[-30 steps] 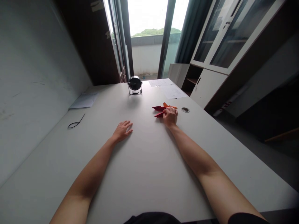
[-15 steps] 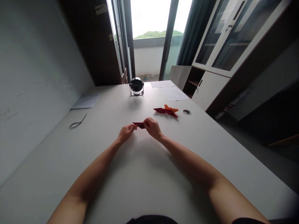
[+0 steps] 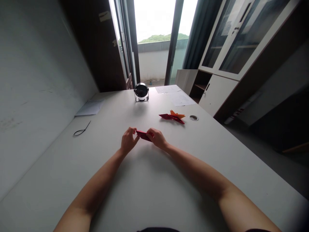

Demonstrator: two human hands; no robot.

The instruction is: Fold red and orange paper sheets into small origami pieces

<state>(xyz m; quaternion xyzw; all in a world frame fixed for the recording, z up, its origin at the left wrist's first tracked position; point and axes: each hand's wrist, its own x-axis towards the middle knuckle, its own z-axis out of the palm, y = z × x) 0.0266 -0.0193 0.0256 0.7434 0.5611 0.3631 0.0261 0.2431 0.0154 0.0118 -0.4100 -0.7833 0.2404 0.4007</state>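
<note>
A small folded piece of red paper [image 3: 143, 135] is held between my two hands over the white table [image 3: 145, 187]. My left hand [image 3: 128, 139] pinches its left end between thumb and fingers. The right end sits in the closed fingers of my right hand [image 3: 156, 137], which hide part of it. Farther back and to the right lie red folded paper pieces [image 3: 169, 117] with an orange one [image 3: 177, 114] among them.
Toward the far edge stands a round black device [image 3: 141, 91] on a silver stand. A looped black cable tie [image 3: 80, 131] and white paper [image 3: 89, 107] lie left. At right are more sheets [image 3: 181, 98] and a cable hole [image 3: 193, 118].
The folded red paper has tilted, its right end now lower. My left hand has turned more upright and regripped the left end. The view has shifted slightly.
</note>
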